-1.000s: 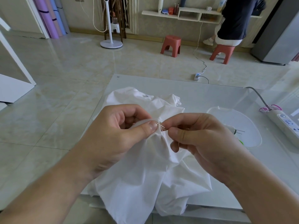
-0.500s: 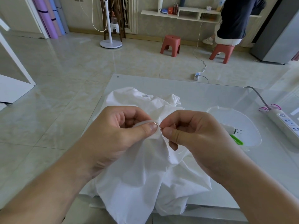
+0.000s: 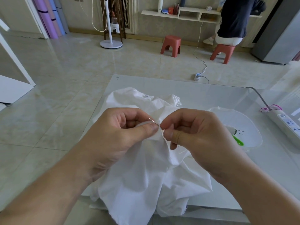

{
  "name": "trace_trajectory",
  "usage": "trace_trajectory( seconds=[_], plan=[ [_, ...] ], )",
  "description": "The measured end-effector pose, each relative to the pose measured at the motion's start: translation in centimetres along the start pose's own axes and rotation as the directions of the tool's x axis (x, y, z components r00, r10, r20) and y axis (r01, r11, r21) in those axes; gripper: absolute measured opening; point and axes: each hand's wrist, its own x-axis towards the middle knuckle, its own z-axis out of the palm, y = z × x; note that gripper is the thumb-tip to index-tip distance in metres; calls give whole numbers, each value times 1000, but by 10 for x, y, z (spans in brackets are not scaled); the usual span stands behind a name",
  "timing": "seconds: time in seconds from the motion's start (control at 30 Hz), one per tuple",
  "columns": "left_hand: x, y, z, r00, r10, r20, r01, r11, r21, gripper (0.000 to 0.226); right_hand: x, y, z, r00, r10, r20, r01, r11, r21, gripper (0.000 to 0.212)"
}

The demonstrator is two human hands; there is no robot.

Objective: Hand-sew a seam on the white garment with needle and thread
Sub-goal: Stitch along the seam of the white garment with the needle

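Note:
A crumpled white garment (image 3: pixel 142 172) lies on the pale table (image 3: pixel 219 96) and hangs over its near edge. My left hand (image 3: pixel 116 138) grips a raised fold of the cloth, thumb pressed on top. A thin needle (image 3: pixel 153 121) pokes through that fold, its tip showing up-left above my left thumb. My right hand (image 3: pixel 194 135) pinches the needle's rear end between thumb and forefinger, right against the fold. The thread is too fine to make out.
A clear plastic tray (image 3: pixel 248 125) with a green tool (image 3: pixel 237 140) and small sewing bits sits right of my hands. A white power strip (image 3: pixel 287 125) lies at the table's right edge. On the floor beyond are red stools (image 3: pixel 171 46), a fan stand (image 3: pixel 111 43) and a seated person (image 3: pixel 233 21).
My right hand has pushed left toward my left thumb. The needle has gone through the fold, and its tip now sticks out above my left thumb.

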Motion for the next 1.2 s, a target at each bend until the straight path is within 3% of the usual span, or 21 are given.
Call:
trace_trajectory(
  seconds=[0.13,0.3,0.47,0.6,0.7,0.87,0.93,1.07,1.13,1.2],
  plan=[
    [0,0,-1,1000,-12,-20,11,998,-63,13,2,2,-2,1000,7,-3,-7,1000,-9,30],
    [0,0,2,998,-54,9,54,998,19,14,0,2,3,998,-19,-60,22,998,50,31],
    [1,-2,4,997,-78,-13,79,995,68,8,-1,3,5,995,-77,-56,69,989,-132,31],
    [3,-5,2,999,-49,21,47,995,85,20,-2,3,7,979,-202,12,201,966,-164,26],
    [2,-6,4,998,-35,55,29,994,108,23,-1,8,13,970,-239,-45,228,958,-173,27],
    [2,-4,8,996,-35,78,24,989,144,21,-2,13,18,976,-200,-90,197,979,-45,21],
    [3,-6,9,999,-20,40,11,978,210,20,-2,12,20,980,-158,-121,177,970,169,19],
    [3,-12,6,1000,-22,-14,26,947,319,21,1,4,10,984,-85,-157,153,850,503,14],
    [3,-12,4,999,-34,-20,39,942,333,22,2,0,2,987,-54,-153,130,829,544,12],
    [5,-12,2,999,-32,-31,40,941,336,20,2,0,-4,985,-37,-170,112,881,459,16]
  ],
)
